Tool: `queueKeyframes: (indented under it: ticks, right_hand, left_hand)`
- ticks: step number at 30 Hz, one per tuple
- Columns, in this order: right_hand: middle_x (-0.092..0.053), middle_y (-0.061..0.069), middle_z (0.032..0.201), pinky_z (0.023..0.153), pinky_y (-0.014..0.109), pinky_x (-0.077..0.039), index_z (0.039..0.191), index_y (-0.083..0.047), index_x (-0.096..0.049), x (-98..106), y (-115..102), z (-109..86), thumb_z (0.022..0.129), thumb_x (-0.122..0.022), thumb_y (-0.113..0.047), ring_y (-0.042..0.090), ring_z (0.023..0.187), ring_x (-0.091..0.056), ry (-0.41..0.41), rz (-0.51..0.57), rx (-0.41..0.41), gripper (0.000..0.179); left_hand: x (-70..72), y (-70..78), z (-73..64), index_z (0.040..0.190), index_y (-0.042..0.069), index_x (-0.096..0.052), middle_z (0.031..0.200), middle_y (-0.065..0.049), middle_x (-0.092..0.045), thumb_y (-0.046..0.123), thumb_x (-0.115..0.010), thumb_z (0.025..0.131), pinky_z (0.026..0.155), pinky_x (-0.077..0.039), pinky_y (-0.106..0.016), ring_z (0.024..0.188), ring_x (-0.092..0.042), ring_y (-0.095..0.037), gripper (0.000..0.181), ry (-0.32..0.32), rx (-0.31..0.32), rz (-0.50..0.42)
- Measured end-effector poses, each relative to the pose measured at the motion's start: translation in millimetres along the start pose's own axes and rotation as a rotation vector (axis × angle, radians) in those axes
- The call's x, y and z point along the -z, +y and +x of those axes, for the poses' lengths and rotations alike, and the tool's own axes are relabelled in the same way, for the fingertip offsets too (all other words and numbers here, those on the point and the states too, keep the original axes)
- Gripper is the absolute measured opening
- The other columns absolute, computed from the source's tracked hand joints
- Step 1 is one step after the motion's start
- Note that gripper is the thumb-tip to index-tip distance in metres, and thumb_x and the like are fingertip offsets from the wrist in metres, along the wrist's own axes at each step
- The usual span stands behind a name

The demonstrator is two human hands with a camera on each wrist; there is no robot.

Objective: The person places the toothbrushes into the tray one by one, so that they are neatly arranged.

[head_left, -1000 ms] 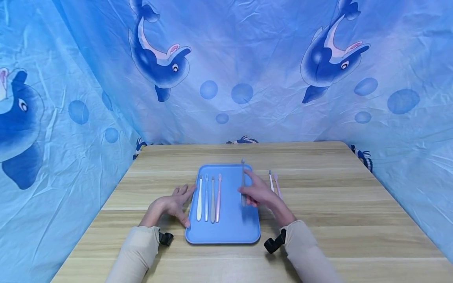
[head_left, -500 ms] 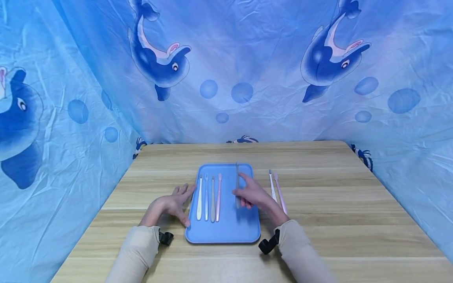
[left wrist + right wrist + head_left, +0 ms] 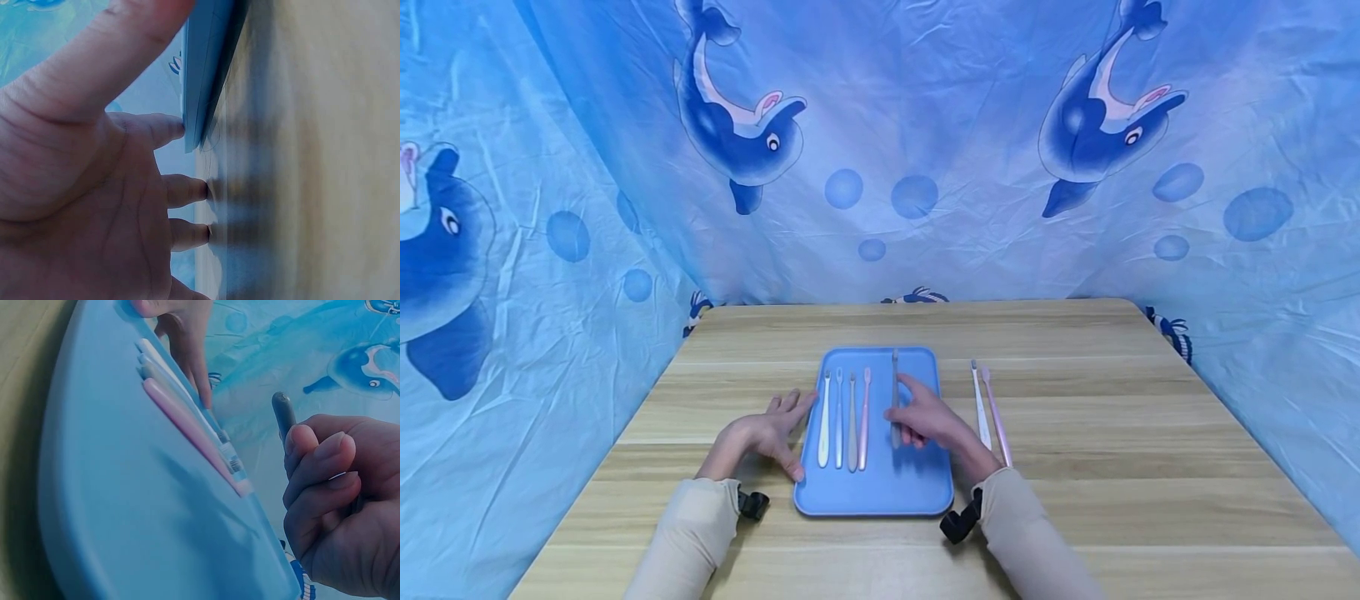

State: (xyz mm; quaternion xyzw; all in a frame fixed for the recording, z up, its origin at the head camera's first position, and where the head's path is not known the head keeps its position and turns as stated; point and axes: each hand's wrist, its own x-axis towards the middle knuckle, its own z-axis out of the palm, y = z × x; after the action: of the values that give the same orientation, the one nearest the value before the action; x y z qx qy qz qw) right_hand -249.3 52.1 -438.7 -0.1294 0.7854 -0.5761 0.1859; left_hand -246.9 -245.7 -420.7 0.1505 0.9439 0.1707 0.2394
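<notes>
A gray toothbrush [image 3: 895, 392] is pinched in my right hand [image 3: 928, 417], held above the right part of a blue tray [image 3: 880, 497]. In the right wrist view its handle end [image 3: 283, 409] sticks out past my curled fingers. On the tray's left half several toothbrushes lie side by side: a pale yellow one [image 3: 823, 433], a blue one [image 3: 839, 429], a gray-brown one [image 3: 852, 437] and a pink one [image 3: 864, 425]. My left hand [image 3: 767, 435] rests at the tray's left edge, fingers spread; in the left wrist view its thumb and a finger touch the tray's side [image 3: 206, 69].
Right of the tray, a white toothbrush [image 3: 981, 408] and a pink-purple toothbrush [image 3: 996, 417] lie on the wooden table [image 3: 1112, 433], partly behind my right forearm. A blue curtain [image 3: 880, 150] with printed dolphins hangs behind and beside the table.
My right hand has moved left over the tray with the gray toothbrush, closer to the row and a little nearer to me. My left hand has stayed at the tray's edge.
</notes>
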Motion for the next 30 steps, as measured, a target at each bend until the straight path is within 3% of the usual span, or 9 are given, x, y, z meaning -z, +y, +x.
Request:
queueKeyframes:
  ticks: [30]
  right_hand:
    - [-0.057,0.0,0.053,0.036,0.02,-0.04,0.162,-0.01,-0.01,-23,11,16.0,0.095,-0.063,-0.014,0.008,0.036,-0.047,-0.026,-0.015,-0.064,0.085]
  left_hand:
    - [0.1,0.0,2.1,0.163,0.016,-0.003,0.168,-0.026,0.003,0.05,-0.095,0.054,0.115,-0.008,-0.078,0.152,0.007,-0.055,0.147,-0.005,0.009,-0.029]
